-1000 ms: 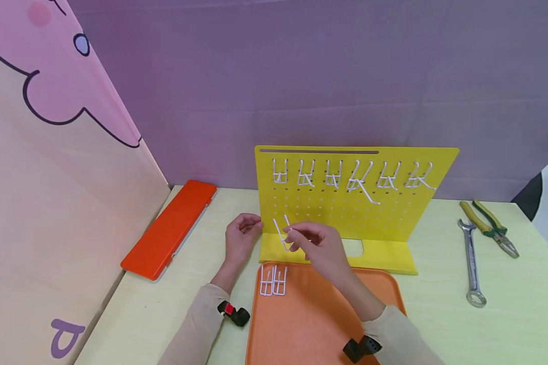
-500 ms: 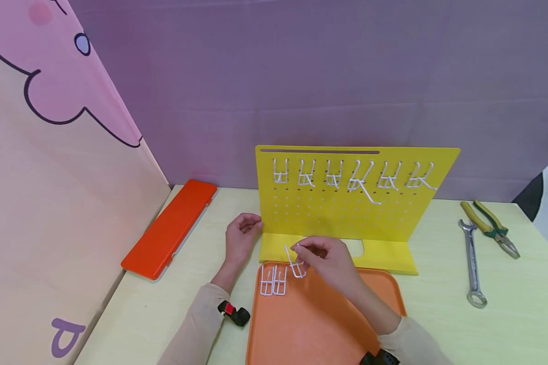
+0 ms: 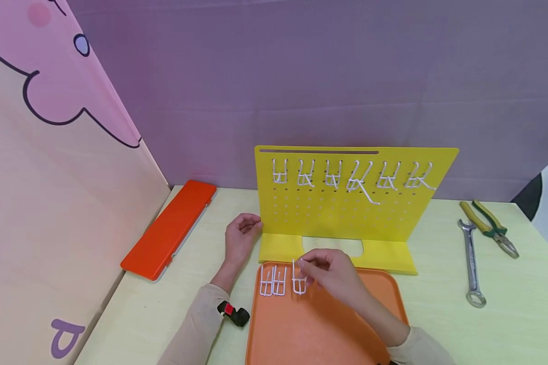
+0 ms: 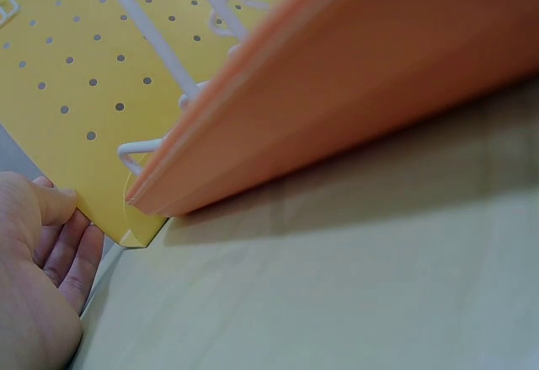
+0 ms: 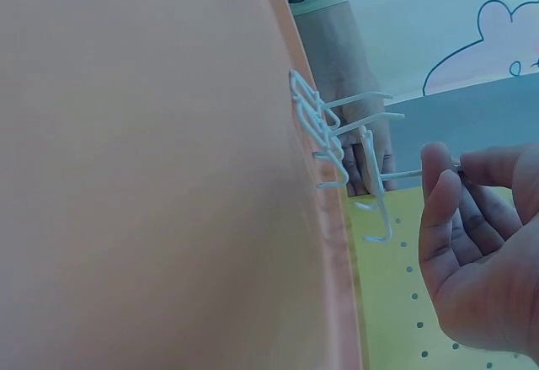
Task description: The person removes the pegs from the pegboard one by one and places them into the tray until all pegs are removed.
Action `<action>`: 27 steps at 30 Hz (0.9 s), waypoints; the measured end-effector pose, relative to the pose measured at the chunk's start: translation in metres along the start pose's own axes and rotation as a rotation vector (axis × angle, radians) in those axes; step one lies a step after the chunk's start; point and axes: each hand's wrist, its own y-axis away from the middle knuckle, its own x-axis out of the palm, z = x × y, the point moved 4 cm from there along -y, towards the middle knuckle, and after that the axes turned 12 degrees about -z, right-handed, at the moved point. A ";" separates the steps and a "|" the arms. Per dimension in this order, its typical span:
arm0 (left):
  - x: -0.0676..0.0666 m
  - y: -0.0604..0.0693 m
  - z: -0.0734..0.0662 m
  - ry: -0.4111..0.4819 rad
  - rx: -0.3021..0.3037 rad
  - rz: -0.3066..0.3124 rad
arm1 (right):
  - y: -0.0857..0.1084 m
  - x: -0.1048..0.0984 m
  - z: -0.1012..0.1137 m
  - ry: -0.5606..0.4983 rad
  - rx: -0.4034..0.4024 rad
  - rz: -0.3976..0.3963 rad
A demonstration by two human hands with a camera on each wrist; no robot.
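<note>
My right hand [image 3: 333, 274] pinches a white wire pegboard hook [image 3: 299, 285] by its prong, between thumb and fingertips. The hook hangs over the far part of the orange tray [image 3: 301, 329]; in the right wrist view its frame [image 5: 375, 180] looks a little apart from the tray. Two more white hooks [image 3: 273, 282] lie side by side in the tray's far left corner. At the left edge of the yellow pegboard [image 3: 338, 208], my left hand [image 3: 242, 235] grips the board's lower edge, thumb against it in the left wrist view. A row of several white hooks [image 3: 333, 175] hangs along the board's top.
A long red case [image 3: 171, 228] lies on the table to the left. On the right are a combination wrench [image 3: 472, 266] and pliers [image 3: 493, 228] with yellow-green handles. A purple cloth backdrop [image 3: 301, 76] stands behind the board.
My right hand has moved down and toward me from in front of the board, bringing the hook over the tray. My left hand has stayed at the board's edge.
</note>
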 end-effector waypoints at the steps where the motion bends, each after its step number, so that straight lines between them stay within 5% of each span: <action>1: 0.000 0.000 0.000 0.001 -0.001 -0.001 | 0.000 0.000 -0.001 0.000 0.004 0.006; 27: 0.000 0.002 -0.003 -0.008 0.010 -0.007 | 0.005 0.020 -0.017 -0.019 -0.001 0.117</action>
